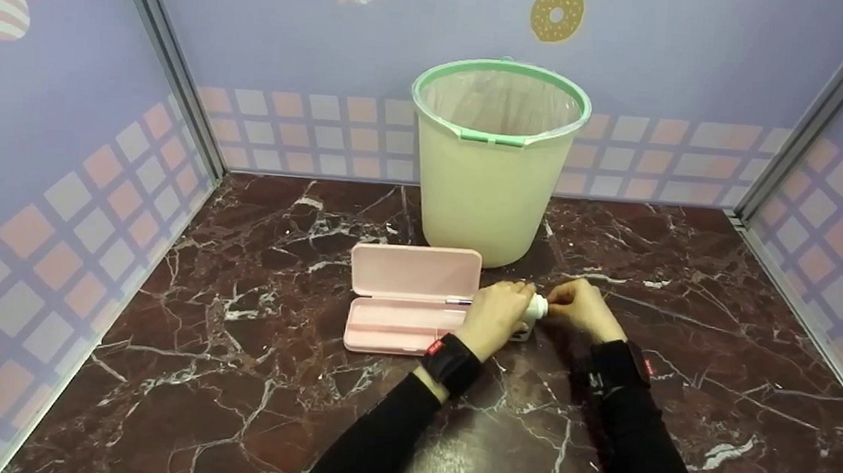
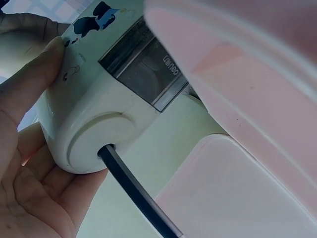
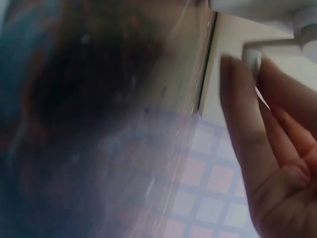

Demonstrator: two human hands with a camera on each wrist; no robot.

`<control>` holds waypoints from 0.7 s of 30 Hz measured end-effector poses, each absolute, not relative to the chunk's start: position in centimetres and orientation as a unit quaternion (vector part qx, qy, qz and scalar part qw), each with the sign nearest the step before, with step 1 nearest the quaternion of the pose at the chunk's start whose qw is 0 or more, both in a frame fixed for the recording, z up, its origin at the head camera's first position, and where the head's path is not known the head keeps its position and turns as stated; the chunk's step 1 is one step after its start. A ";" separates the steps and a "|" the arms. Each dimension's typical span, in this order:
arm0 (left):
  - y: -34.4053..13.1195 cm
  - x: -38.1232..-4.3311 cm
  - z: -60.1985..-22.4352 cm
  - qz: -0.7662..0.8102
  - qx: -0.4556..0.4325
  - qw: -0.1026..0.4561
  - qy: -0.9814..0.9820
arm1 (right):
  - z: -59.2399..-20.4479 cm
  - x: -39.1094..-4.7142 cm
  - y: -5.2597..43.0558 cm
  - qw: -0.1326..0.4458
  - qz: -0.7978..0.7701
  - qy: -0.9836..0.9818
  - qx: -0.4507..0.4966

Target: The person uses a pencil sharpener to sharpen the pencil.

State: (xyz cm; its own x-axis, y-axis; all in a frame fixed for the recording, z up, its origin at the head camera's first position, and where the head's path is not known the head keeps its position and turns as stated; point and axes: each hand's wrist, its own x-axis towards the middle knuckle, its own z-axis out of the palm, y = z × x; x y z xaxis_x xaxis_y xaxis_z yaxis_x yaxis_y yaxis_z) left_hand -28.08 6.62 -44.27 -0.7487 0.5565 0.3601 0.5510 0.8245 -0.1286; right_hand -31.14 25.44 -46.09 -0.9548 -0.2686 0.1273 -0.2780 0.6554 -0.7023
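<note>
My left hand [image 1: 494,319] grips a white crank pencil sharpener [image 2: 86,111] with a dark clear shavings window and blue printed figures. A dark pencil [image 2: 132,186] sticks out of the hole in its end, its far part running toward the pink case. On the sharpener's other side, my right hand [image 1: 585,309] pinches the knob of the crank [image 3: 273,42] between thumb and fingers. The open pink pencil case [image 1: 415,270] lies just left of the sharpener, partly covered by my left hand and wrist.
Behind the case stands a tall pale-green bin [image 1: 488,197] with a green rim and a clear liner. The dark marbled tabletop [image 1: 244,388] is bordered by patterned panels [image 1: 316,40] at the back and both sides.
</note>
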 end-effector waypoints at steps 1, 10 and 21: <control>6.6 -28.1 -44.3 0.007 -0.296 0.193 -0.935 | -46.0 -31.1 25.6 -0.022 0.400 -0.903 0.156; 6.6 -28.1 -44.3 0.008 -0.296 0.197 -0.935 | -44.9 -30.6 26.8 -0.212 0.448 -0.843 0.209; 6.5 -28.0 -44.2 0.005 -0.300 0.202 -0.932 | -43.3 -30.2 27.5 -0.240 0.403 -0.839 0.274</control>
